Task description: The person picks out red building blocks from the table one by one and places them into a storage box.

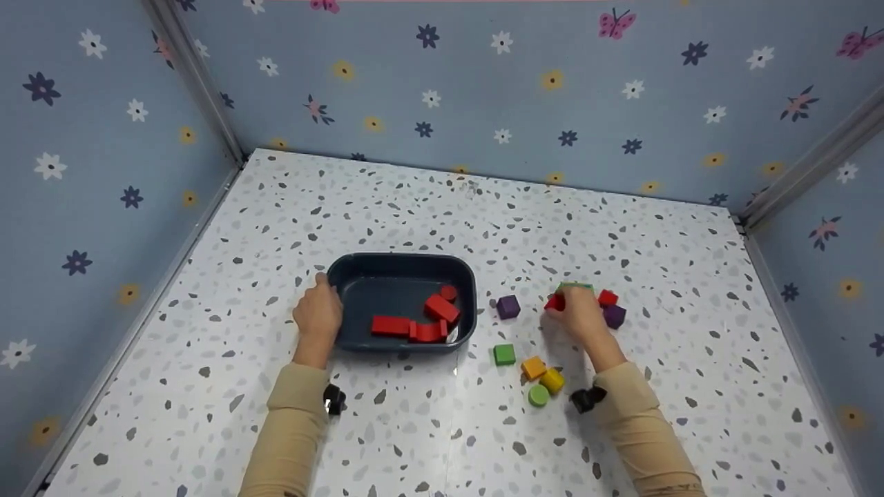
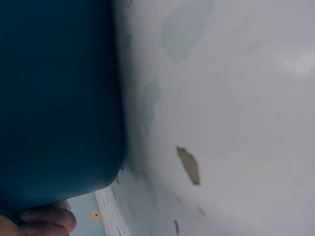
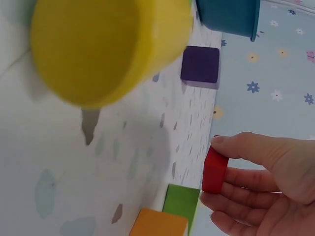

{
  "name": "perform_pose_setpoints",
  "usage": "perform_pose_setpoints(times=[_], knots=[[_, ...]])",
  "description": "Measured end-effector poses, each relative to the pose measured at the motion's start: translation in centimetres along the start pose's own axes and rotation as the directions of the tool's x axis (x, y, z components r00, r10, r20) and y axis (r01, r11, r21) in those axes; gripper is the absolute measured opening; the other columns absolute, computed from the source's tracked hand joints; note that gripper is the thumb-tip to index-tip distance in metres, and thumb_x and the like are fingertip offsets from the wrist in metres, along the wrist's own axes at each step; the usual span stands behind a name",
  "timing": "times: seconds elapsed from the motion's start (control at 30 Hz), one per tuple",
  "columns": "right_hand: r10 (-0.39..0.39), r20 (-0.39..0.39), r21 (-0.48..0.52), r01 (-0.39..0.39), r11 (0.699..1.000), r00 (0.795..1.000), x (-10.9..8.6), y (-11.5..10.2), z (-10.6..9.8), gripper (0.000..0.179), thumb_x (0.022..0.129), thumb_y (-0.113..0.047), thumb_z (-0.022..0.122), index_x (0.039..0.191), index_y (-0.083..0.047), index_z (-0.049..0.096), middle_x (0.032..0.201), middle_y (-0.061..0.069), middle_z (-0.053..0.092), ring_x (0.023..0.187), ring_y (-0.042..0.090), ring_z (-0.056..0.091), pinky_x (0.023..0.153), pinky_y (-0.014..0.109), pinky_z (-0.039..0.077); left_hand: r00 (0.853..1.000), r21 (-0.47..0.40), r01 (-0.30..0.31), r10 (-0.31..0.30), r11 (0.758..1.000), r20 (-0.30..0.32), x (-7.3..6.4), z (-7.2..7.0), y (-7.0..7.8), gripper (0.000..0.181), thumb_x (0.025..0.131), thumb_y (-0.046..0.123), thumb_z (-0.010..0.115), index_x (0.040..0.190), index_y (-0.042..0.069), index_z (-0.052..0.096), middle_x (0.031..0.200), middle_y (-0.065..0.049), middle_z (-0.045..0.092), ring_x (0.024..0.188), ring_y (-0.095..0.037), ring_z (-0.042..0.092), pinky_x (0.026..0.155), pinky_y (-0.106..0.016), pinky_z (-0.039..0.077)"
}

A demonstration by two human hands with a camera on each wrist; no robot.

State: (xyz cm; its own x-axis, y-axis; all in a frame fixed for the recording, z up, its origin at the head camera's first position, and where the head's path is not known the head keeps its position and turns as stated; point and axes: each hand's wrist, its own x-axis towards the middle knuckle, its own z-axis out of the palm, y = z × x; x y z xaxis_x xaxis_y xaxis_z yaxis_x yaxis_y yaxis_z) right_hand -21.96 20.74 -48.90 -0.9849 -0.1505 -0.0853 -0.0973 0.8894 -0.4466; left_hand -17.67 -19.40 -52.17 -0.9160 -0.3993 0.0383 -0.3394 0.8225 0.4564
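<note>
The red block (image 3: 215,169) is well to the right of the tray (image 1: 400,266), clamped between the thumb and fingers of the right hand (image 1: 582,319); its longer visible side runs from thumb to fingers. The tray accordingly lies to that hand's left, with a purple cube (image 1: 508,307) standing between them. The left hand (image 1: 318,314) is clamped on the tray's left wall, the side farthest from the block; the right hand is therefore the nearer one. Four red pieces (image 1: 391,326) lie inside the tray, toward its near right part. Right of the tray and closer to the wearer are a green cube (image 1: 504,355), an orange cube (image 1: 533,368), a yellow cylinder (image 1: 552,380) and a green disc (image 1: 539,395). Defects of view: the right hand covers much of the red block from above, so its full shape, and any contact with the bench (image 1: 442,428), cannot be confirmed. A green block (image 1: 574,285) beyond that hand is partly hidden. The left wrist view cuts off the tray and shows only some of the left hand's fingers.
</note>
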Motion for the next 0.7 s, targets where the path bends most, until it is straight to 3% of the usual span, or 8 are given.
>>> perform_pose_setpoints(times=[0.17,0.5,0.7], knots=[[-0.023,-0.002,-0.009,0.023,1.000,1.000,-0.1,-0.9,0.0,0.023,0.077,-0.009,0.068,0.095,0.004,0.061,0.089,0.015,0.059,0.078,0.025,0.053,0.071,0.037,0.046,1.000,-0.008,0.005,-0.005,1.000,-0.001,0.0,0.1,0.0,0.024,0.090,0.014,0.046,0.106,-0.004,0.045,0.086,-0.032,0.059,0.074,-0.046,0.058,0.060,-0.054,0.042],[-0.172,-0.034,0.000,0.172,0.985,0.985,0.0,-2.8,0.0,0.015,0.074,-0.007,0.069,0.082,0.003,0.061,0.075,0.012,0.058,0.067,0.021,0.051,0.061,0.033,0.043,1.000,-0.008,-0.022,0.022,1.000,-0.020,0.0,0.1,-0.2,0.022,0.090,0.013,0.046,0.104,-0.004,0.045,0.085,-0.032,0.059,0.073,-0.046,0.058,0.058,-0.054,0.043],[-0.174,-0.014,0.004,0.174,0.985,0.985,0.1,-4.7,-0.2,0.018,0.076,-0.010,0.068,0.087,0.003,0.061,0.080,0.012,0.057,0.070,0.022,0.051,0.063,0.033,0.043,1.000,-0.022,-0.013,0.012,1.000,-0.010,-0.1,0.0,-0.1,0.021,0.091,0.013,0.046,0.104,-0.004,0.045,0.086,-0.031,0.058,0.075,-0.046,0.057,0.060,-0.054,0.042]])
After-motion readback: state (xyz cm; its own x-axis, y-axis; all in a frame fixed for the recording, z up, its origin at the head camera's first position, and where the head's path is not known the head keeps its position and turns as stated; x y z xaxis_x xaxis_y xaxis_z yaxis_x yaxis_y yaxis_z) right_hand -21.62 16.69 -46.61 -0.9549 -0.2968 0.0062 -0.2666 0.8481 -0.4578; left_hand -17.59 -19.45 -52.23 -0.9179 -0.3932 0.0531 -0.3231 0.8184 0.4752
